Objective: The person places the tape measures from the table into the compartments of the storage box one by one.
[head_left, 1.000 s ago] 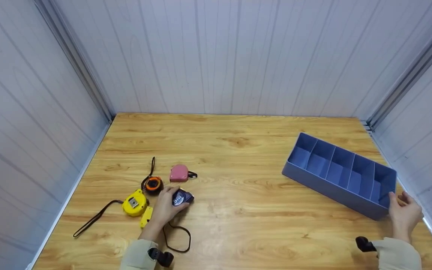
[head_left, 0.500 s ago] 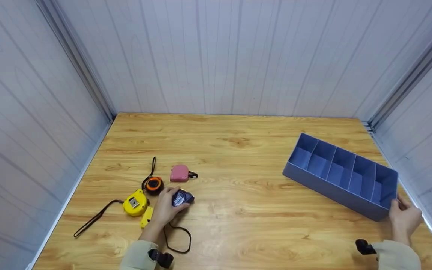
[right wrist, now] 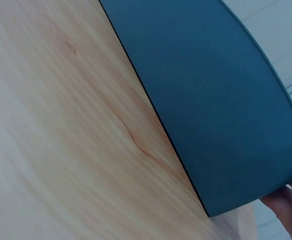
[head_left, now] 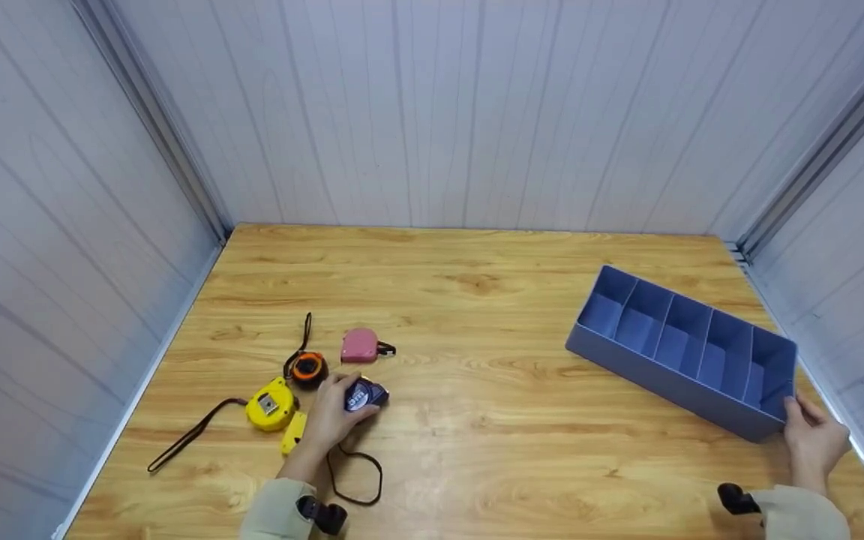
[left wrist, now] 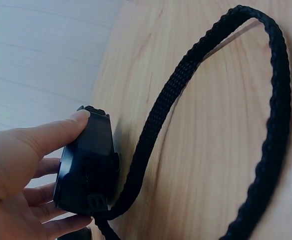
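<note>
Left of centre in the head view's lower half, we see the left hand [head_left: 329, 418] pinching a compact black tape measure with a round printed face [head_left: 368, 392] between thumb and fingers; its black woven strap [left wrist: 279, 95] loops loosely. We judge the case stiff, smooth and fairly dense, best held across its sides. At right, the right hand [head_left: 814, 444] pinches the lower right corner of a five-compartment blue plastic box [head_left: 664, 383], probably light and rigid, best taken by its end wall.

I see the head view evenly lit; in my right-wrist view, pale glare washes the light-brown wood-grain tabletop [right wrist: 71, 135] at left, softening its grain.
</note>
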